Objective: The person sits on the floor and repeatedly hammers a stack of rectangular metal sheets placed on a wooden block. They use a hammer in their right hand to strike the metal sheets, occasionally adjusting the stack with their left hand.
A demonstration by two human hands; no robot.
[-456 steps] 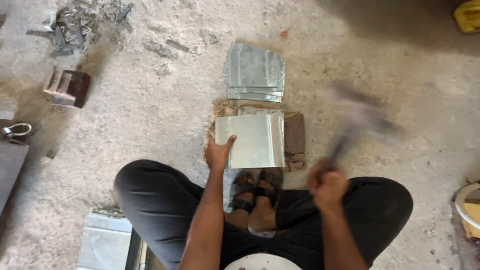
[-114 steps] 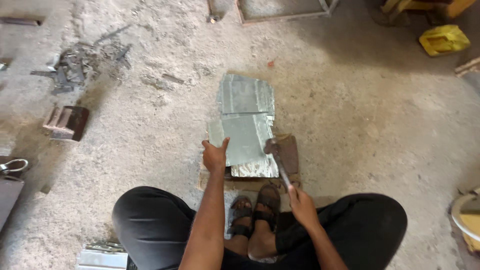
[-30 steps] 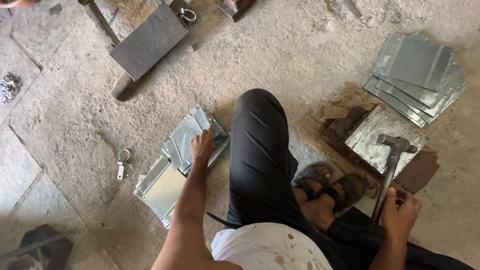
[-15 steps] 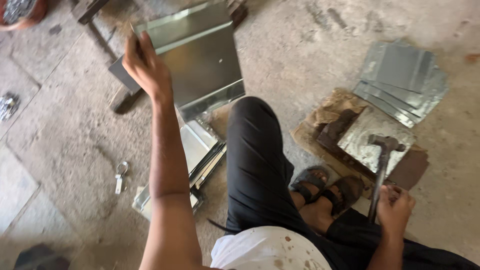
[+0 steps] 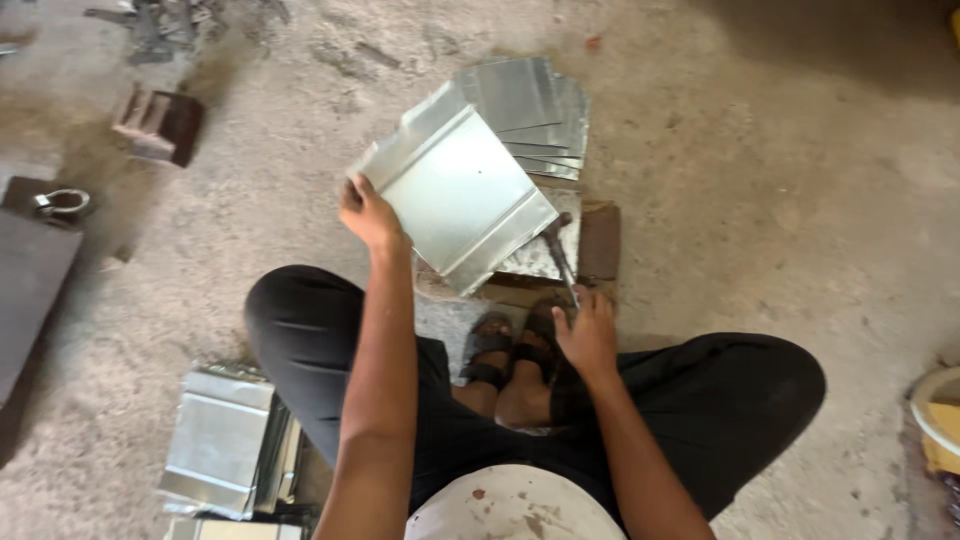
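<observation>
My left hand [image 5: 368,213] grips the left edge of a shiny metal sheet [image 5: 455,187] with folded rims and holds it tilted above the floor. Under it lies another sheet on a brown block [image 5: 598,240]. My right hand [image 5: 587,330] is shut on the handle of a hammer [image 5: 559,252], whose head rests near the sheet on the block. A stack of finished metal sheets [image 5: 535,110] lies beyond the block. I squat with my sandalled feet [image 5: 510,345] just before the block.
A pile of flat metal sheets [image 5: 222,440] lies by my left knee. A small brown block [image 5: 160,122] and a metal ring [image 5: 62,202] on a dark plate are at the left. A pale bucket rim [image 5: 935,415] shows at the right edge.
My left hand has carried the metal sheet from the pile at my left over to the block in front. The view has swung back to face the block. The hammer stays low.
</observation>
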